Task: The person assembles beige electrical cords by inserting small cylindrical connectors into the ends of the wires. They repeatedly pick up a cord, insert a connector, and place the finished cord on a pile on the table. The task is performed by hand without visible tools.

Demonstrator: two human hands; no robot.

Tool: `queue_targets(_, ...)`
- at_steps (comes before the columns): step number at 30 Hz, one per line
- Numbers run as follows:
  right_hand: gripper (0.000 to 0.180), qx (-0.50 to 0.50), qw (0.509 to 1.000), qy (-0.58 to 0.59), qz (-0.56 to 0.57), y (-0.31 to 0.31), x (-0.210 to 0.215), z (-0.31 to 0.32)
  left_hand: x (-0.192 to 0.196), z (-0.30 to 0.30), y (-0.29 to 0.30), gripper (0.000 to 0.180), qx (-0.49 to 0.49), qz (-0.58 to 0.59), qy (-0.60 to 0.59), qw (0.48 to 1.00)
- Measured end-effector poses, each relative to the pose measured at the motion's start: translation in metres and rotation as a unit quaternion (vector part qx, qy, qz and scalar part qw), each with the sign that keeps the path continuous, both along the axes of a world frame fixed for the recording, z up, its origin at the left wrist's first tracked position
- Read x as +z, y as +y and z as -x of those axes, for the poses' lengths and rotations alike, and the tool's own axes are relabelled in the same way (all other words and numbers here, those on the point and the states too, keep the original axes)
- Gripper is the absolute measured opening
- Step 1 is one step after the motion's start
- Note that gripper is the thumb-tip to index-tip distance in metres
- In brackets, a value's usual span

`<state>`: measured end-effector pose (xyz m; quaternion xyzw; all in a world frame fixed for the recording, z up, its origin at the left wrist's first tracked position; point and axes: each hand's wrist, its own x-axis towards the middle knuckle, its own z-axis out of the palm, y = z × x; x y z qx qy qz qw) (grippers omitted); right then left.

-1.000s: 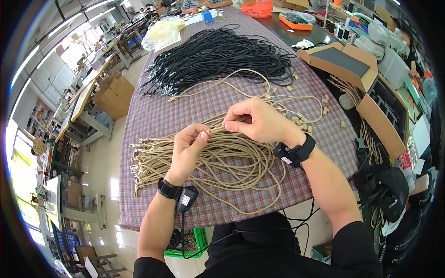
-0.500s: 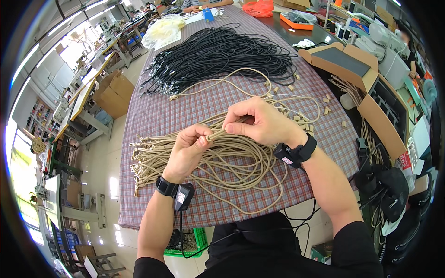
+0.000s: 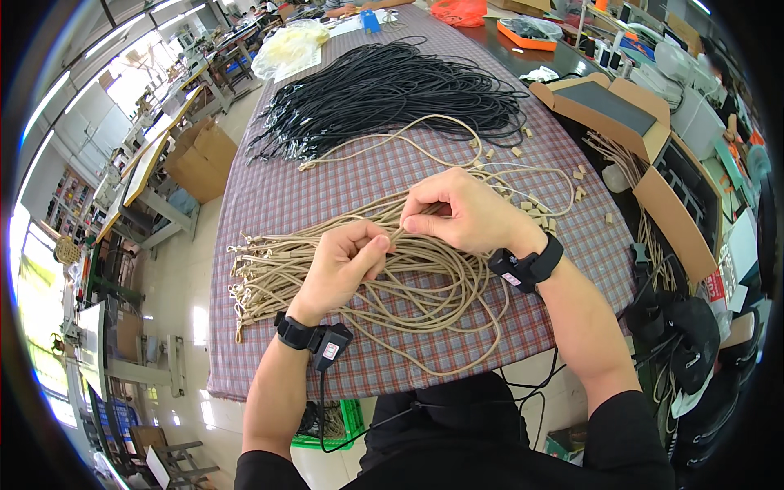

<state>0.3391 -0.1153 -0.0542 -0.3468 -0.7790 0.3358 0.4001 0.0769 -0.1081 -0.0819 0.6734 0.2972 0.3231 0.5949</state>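
Note:
Over a heap of beige cords [image 3: 441, 306] on the checked tablecloth, my two hands meet with closed fingertips. My left hand [image 3: 349, 263] pinches a beige cord, thumb pressed against the index finger. Just right of it, my right hand [image 3: 467, 214] pinches too, its fingertips on what looks like the same cord; its lower fingers are curled in. Metal clasps [image 3: 238, 292] cluster at the heap's left end. Beside my right hand lie small beige tubular pieces [image 3: 539, 214] and a loop of thin white cord [image 3: 523, 194]. Another beige cord [image 3: 392, 135] curves beyond my hands.
A big bundle of black cords [image 3: 392, 102] lies across the far part of the table. Opened cardboard boxes [image 3: 674, 216] stand along the right side. A pale plastic bag [image 3: 286, 53] and a red bag [image 3: 459, 11] are at the back. Black cables hang from my wristbands.
My left hand has moved a little right, and its thumb has shifted along the cord. My right hand has slid slightly right. Both keep pinching.

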Motion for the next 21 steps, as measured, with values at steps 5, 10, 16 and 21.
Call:
queue_targets(5, 0.009, -0.021, 0.997, -0.063, 0.043, 0.002, 0.003, -0.002, -0.003, -0.003, 0.001, 0.019, 0.023, -0.014, 0.002, 1.0)
queue_targets(10, 0.011, -0.03, 0.997, -0.016, 0.074, 0.005, -0.001, -0.006, -0.001, -0.005, 0.002, 0.02, 0.038, -0.012, -0.021, 0.999)
queue_targets(16, 0.013, -0.012, 0.998, 0.034, 0.054, -0.003, 0.005, -0.001, -0.016, 0.01, 0.019, 0.019, 0.018, -0.048, 0.017, 0.999)
queue_targets(21, 0.011, 0.004, 0.997, 0.058, 0.048, -0.007, 0.008, 0.002, -0.024, 0.014, 0.022, 0.017, 0.011, -0.027, -0.024, 0.999)
